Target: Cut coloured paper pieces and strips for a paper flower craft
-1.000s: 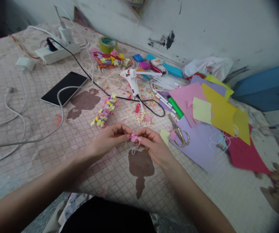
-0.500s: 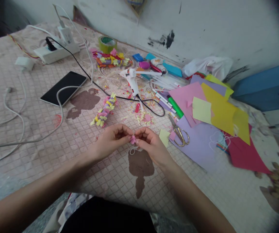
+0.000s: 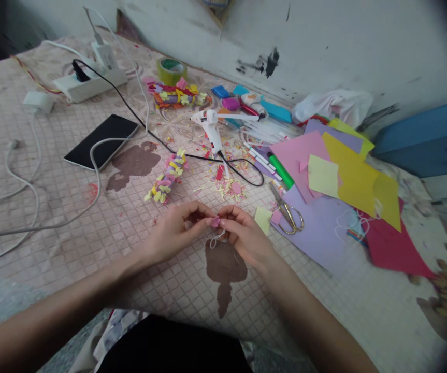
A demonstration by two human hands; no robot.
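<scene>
Pinching a small pink paper piece (image 3: 215, 221) between both sets of fingertips, you've got your left hand (image 3: 174, 232) and right hand (image 3: 246, 235) closed tight on it from either side, low over the checked tablecloth (image 3: 91, 217) right in front of you. It's tiny, crumpled and soft-edged, a petal-like scrap, and a thin white string (image 3: 217, 239) loops down from under it. Just to your right, gold-handled scissors (image 3: 287, 215) lie on a matte lilac sheet (image 3: 324, 238), with flat coloured card (image 3: 353, 178) in yellow, pink and red fanned beyond. Ahead, a bumpy paper chain (image 3: 168, 177) of yellow, pink and purple folds lies on the cloth, and a white plastic glue gun (image 3: 211, 127) stands among confetti-like trimmings (image 3: 229, 186)
</scene>
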